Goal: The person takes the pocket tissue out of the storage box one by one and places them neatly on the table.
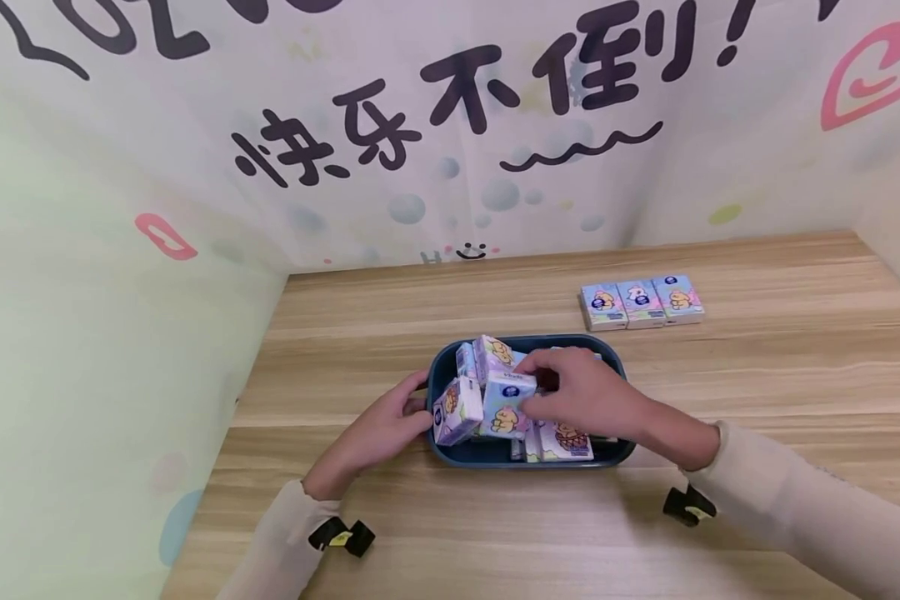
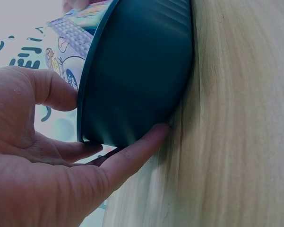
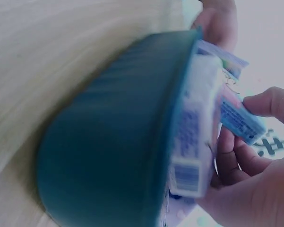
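Observation:
A dark teal plastic basket on the wooden table holds several pocket tissue packs with cartoon prints. My left hand grips its left end; in the left wrist view the thumb is at the rim and the other fingers are against the outer wall. Over the basket, my right hand pinches a blue tissue pack between thumb and fingers, tilted above the others. Beside it a purple-white tissue pack leans at the left rim. The right hand hides part of the basket's contents.
Three tissue packs lie side by side in a row on the table, behind the basket to the right. A printed cloth wall rises at the table's back edge, and another wall borders the left side.

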Available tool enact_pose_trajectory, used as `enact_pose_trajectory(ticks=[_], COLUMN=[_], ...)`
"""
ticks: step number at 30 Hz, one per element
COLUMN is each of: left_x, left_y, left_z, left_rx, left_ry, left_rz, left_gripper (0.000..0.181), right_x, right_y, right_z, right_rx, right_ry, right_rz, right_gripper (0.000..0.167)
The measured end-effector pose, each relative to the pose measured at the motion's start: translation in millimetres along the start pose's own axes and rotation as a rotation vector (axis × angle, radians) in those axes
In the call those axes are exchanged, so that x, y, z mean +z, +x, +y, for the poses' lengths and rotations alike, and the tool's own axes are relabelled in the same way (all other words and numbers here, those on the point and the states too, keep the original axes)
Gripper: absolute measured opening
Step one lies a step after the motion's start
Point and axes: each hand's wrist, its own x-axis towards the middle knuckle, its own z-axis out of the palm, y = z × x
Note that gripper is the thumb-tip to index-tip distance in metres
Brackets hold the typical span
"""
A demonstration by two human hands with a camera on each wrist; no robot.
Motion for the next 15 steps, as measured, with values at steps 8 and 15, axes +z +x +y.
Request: enact_pose_trajectory(ticks=[8,15], left_x=[1.0,1.7], left_y=[-0.9,-0.8], left_z=[0.0,0.6], left_rx=[-0.018,-0.007], left_ry=[0.002,-0.002], left_rz=[0.010,0.019], left_gripper=[0.069,0.067], right_x=[-26.2,-47.0], right_y=[-0.5,0.3], right_z=[3.4,11.8], right_rx=[0.100,0.120], right_ry=[0.273,0.443], right_rz=[-0.004,0.043], right_gripper=[0.038,0.036])
